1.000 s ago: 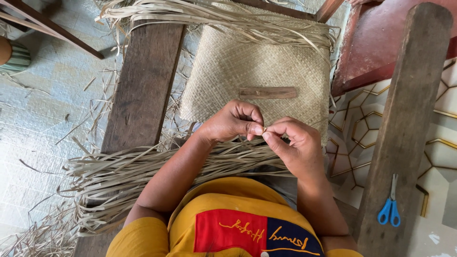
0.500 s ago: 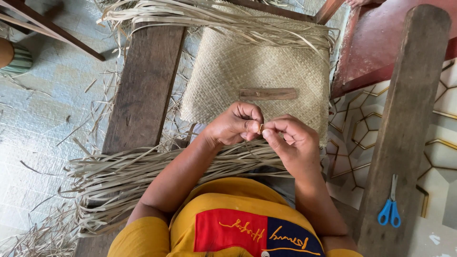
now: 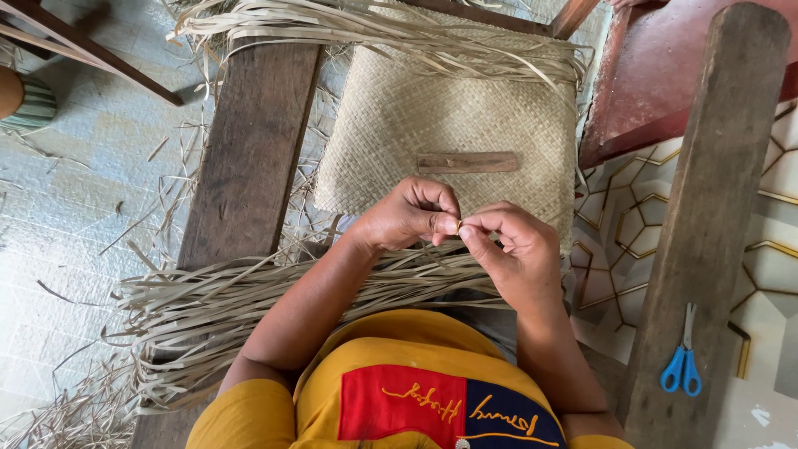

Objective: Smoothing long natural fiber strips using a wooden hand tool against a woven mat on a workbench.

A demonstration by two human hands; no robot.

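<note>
A person in a yellow shirt (image 3: 391, 407) sits over a woven mat (image 3: 449, 125) of pale, flat fibre, seen from above. The mat lies between two dark wooden planks: the wide plank (image 3: 249, 158) along its left edge and the long plank (image 3: 706, 216) well to its right. Loose strips (image 3: 241, 308) spread in a thick fan from the mat's near edge, out to the left and under the forearms; more hang off the mat's far edge. A small flat wooden stick (image 3: 467, 162) rests on the mat near its middle. Blue-handled scissors (image 3: 682, 366) lie on the long plank, well apart from the mat.

Just over the mat's near edge the two hands meet. The left hand (image 3: 407, 218) is curled nearly closed, thumb and forefinger pinched; the right hand (image 3: 515, 254) is likewise curled, its fingertips (image 3: 467, 235) touching the left's. Between them sits the end of a thin strip (image 3: 458, 224), mostly hidden, so which hand bears the grip cannot be told.

Such a strip looks light, flat and bendable, apt to crease or split along its length if forced. A pinch close to its end, flat sides between the fingertips, seems the surest hold.
</note>
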